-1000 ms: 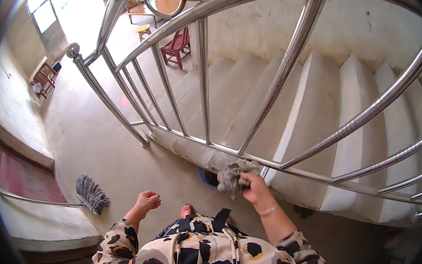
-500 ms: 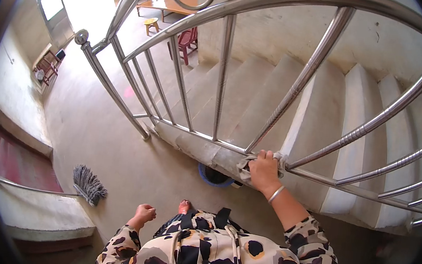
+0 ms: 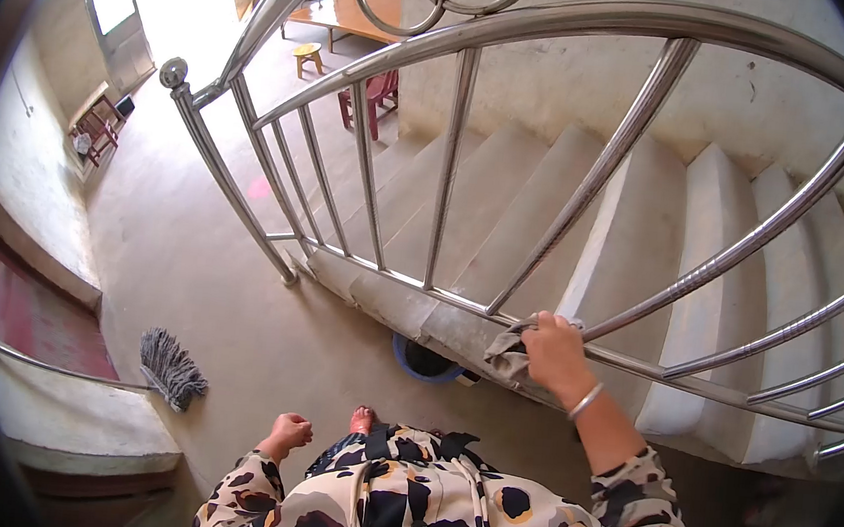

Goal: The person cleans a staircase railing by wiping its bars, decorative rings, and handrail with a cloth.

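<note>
My right hand is closed on a crumpled grey cloth. It presses the cloth around the bottom bar of the stainless-steel stair railing, between two slanting balusters. Part of the cloth hangs down on the near side of the bar. My left hand hangs low beside my body, fingers curled into a loose fist, touching nothing; no object shows in it.
Concrete steps rise to the right behind the railing. Under the stair edge stands a blue bucket. A grey mop leans at lower left. Farther back are a yellow stool, a red chair and a wooden table.
My right hand has slid a little to the right along the bottom bar with the cloth. The view has shifted slightly; my left hand stays low at my side.
</note>
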`<state>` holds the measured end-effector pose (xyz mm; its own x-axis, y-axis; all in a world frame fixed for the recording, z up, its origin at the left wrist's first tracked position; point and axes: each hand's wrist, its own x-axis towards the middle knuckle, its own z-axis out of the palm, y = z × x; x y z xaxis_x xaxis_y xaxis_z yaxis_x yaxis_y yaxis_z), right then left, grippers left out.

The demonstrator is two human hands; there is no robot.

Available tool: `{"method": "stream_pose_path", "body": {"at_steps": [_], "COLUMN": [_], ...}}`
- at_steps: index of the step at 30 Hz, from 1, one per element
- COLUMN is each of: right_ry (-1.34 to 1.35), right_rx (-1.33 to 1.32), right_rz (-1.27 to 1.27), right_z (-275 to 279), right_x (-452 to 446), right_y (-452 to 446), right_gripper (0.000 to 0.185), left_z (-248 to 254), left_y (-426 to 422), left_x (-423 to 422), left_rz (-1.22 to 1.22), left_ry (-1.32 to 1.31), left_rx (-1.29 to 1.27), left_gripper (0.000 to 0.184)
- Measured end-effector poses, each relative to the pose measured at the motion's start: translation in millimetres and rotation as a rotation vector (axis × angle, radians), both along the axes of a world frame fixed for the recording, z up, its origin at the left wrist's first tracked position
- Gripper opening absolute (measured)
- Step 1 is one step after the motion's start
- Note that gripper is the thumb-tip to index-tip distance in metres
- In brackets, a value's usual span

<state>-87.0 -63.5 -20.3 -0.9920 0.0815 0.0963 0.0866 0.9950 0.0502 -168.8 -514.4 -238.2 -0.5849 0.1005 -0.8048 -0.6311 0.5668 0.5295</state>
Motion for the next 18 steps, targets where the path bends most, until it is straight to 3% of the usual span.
{"method": "stream_pose_path", "body": {"at_steps": [3, 5, 6, 7, 9, 11, 13, 15, 18], "right_ry": [0.034, 0.162, 0.152, 0.161, 0.487, 0.857, 1.154, 1.242, 1.191], "right_rx": [-0.034, -0.19, -0.418, -0.406, -0.691, -0.721, -0.668, -0.567, -0.647], "right_rz": [-0.03, 0.008, -0.026, -0.023, 0.041, 0.16, 0.095, 0.241, 0.201], "right_z": [-21.3, -20.0, -14.4, -5.3, 40.1, 88.6, 138.2, 185.8, 174.7], "right_x": [-13.3, -20.4, -21.9, -20.9, -12.0, -11.3, -15.8, -30.4, -61.7], "right_y": [-1.0, -6.3, -5.5, -3.2, -10.2, -16.1, -18.8, -14.8, -16.1], "right_gripper": [0.012, 0.02, 0.028, 0.028, 0.032, 0.034, 0.036, 0.035, 0.034], "left_z": [14.0, 25.9, 18.8, 18.8, 21.7, 15.4, 5.5, -15.4, 3.1], "left_y": [13.3, 20.3, 16.9, 16.1, 14.2, 6.9, -5.9, -20.2, -12.8], "left_x": [2.0, 3.7, 2.6, 1.3, 1.3, 2.1, 1.4, -1.1, -2.4], "left_rz": [-0.002, -0.069, -0.051, -0.051, 0.012, 0.031, -0.001, -0.009, 0.022], "left_ry": [-0.038, -0.034, -0.031, -0.021, -0.014, -0.018, -0.045, -0.047, -0.041], "left_rx": [0.034, -0.018, 0.015, 0.026, 0.008, 0.005, -0.036, -0.006, 0.027], "left_gripper": [0.016, 0.016, 0.016, 0.016, 0.016, 0.016, 0.015, 0.015, 0.014]}}
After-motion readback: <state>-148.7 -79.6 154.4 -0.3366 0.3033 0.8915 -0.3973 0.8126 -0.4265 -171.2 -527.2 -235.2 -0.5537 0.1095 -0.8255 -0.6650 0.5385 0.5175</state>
